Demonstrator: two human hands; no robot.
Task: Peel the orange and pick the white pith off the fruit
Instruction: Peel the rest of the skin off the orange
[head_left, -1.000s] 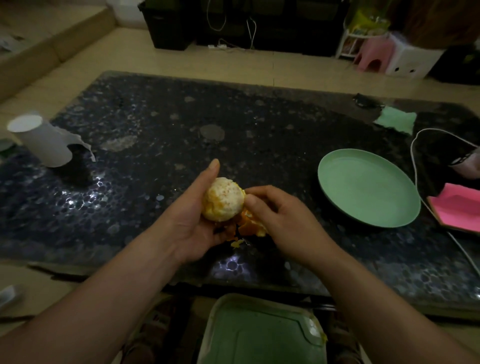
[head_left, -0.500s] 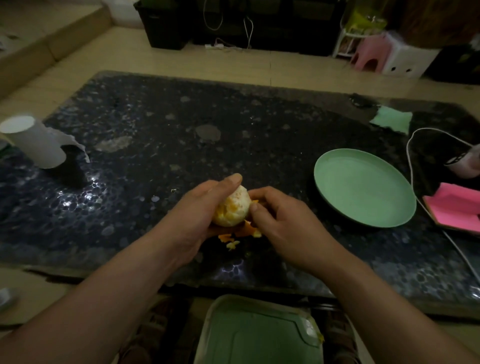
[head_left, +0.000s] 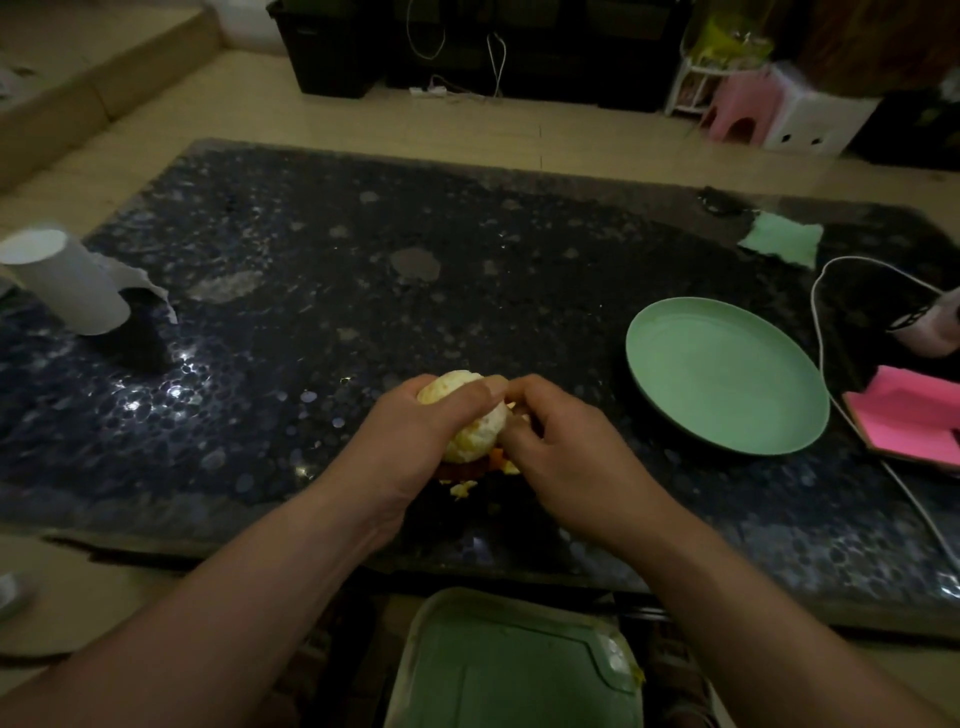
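Observation:
A mostly peeled orange (head_left: 475, 434), pale with white pith over it, sits in my left hand (head_left: 415, 441), whose fingers wrap over its top. My right hand (head_left: 561, 457) presses against the fruit's right side, fingertips pinching at its surface; what they pinch is too small to tell. Orange peel pieces (head_left: 470, 472) lie on the dark table just below the fruit, partly hidden by both hands, with a small pale scrap (head_left: 461, 488) beside them.
An empty green plate (head_left: 727, 374) lies to the right on the dark mosaic table (head_left: 311, 322). A white paper roll (head_left: 67, 283) stands far left. A pink block (head_left: 906, 413), a white cable (head_left: 821, 332) and a green cloth (head_left: 782, 244) sit at right. A green bin (head_left: 514, 670) is below the table edge.
My left hand has rolled over the orange, its fingers now covering the top. The fruit turned and sank closer to the peel. My right hand stayed at its right side.

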